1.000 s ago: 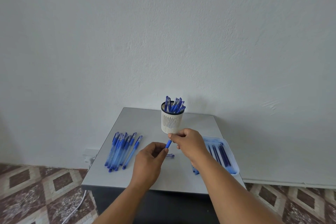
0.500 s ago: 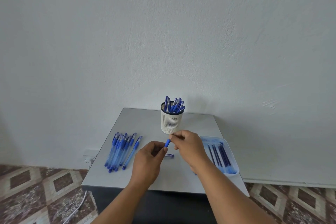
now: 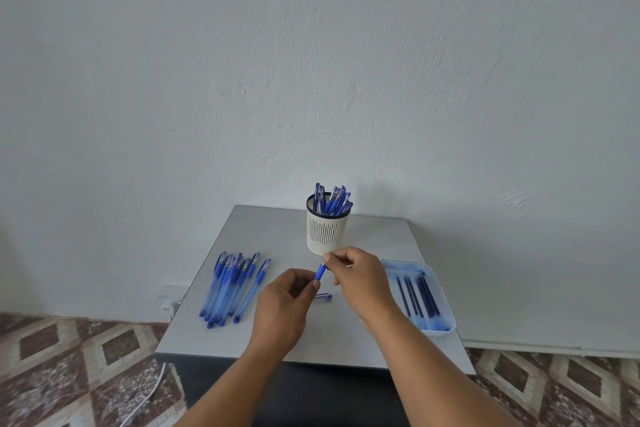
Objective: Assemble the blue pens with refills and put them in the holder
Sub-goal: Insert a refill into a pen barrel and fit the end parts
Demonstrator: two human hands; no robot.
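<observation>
Now I see both hands above the surface [image 3: 277, 229]: left grip [image 3: 282, 302] and right grip [image 3: 356, 276] each pinch the blue pen [image 3: 319, 273], just before the holder [image 3: 325, 230].

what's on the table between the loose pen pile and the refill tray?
Head view: a pen cap lies on the table, with both hands, left and right, holding a pen above it.

A single head-worn view is aimed forward and down at the desk [image 3: 277, 333], seen close, against a wall [image 3: 311, 62].
</observation>
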